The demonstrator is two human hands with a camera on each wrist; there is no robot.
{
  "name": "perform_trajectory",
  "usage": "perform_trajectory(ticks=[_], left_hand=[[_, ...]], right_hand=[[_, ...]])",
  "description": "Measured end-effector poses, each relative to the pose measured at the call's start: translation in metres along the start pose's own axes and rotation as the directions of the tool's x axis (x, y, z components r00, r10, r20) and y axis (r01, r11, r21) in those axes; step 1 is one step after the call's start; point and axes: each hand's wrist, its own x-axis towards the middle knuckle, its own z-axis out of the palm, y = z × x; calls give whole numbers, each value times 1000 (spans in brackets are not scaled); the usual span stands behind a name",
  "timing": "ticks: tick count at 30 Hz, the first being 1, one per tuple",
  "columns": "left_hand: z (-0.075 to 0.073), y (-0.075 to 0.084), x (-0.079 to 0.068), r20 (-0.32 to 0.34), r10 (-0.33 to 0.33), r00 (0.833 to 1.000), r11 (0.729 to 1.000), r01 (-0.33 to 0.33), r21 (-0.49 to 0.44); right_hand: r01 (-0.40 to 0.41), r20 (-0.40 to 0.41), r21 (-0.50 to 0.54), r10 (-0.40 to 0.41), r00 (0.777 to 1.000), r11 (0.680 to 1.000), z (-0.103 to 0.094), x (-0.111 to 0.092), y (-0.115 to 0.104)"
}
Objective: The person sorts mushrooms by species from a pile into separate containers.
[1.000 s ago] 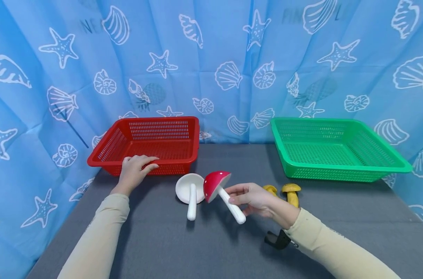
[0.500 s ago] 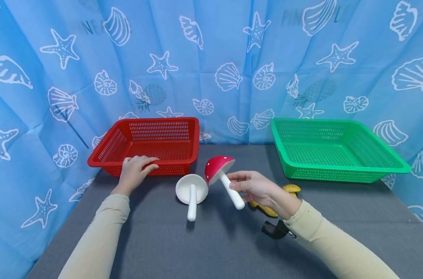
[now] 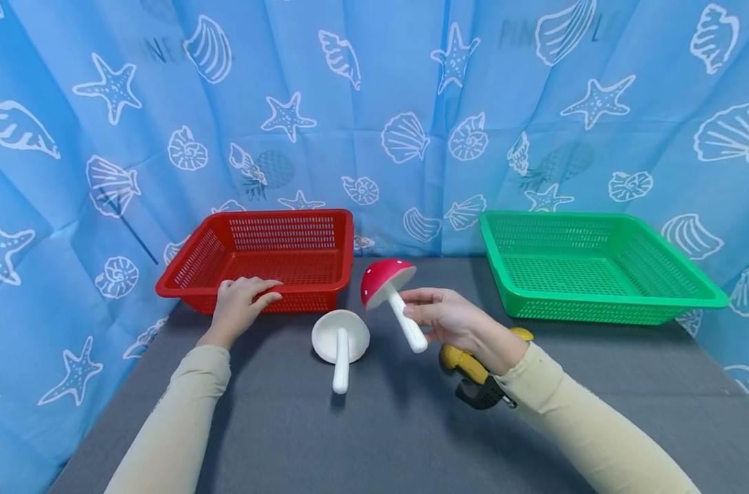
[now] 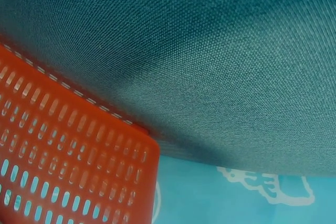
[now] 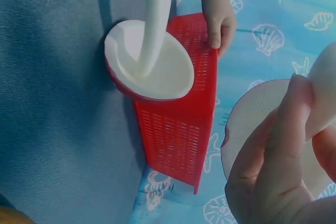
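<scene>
A toy mushroom [image 3: 386,281] with a red, white-dotted cap is held off the table, tilted, its cap up and to the left. My right hand [image 3: 451,315] pinches its white stem between thumb and fingers. In the right wrist view, those fingers [image 5: 283,145] partly cover the stem and the cap's pale underside. A second mushroom [image 3: 341,343] lies cap-down on the table, its white stem pointing up and toward me. At the far left, my left hand [image 3: 238,305] grips the front rim of the red basket [image 3: 312,298], thumb outside and fingers over the edge.
A green basket [image 3: 603,309] stands at the back right. Yellow mushrooms [image 3: 463,360] lie on the dark grey table [image 3: 287,439], partly hidden beneath my right wrist. Below that wrist juts a black device [image 3: 482,394]. Behind the table hangs a blue curtain [image 3: 405,185].
My right hand has lifted the red-capped mushroom upward and slightly away from me, uncovering more of one yellow mushroom. My left hand stays on the red basket's rim.
</scene>
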Motion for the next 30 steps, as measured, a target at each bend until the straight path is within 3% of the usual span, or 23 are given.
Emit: perform_trajectory(ticks=[20, 30], left_hand=[[-2, 0, 0, -21, 12, 1000, 1000, -12, -3], [0, 1, 0, -29, 34, 999, 999, -33, 31]], right_hand=[[22, -77, 14, -21, 997, 1000, 7, 25, -26], [56, -45, 50, -54, 998, 997, 15, 39, -38]])
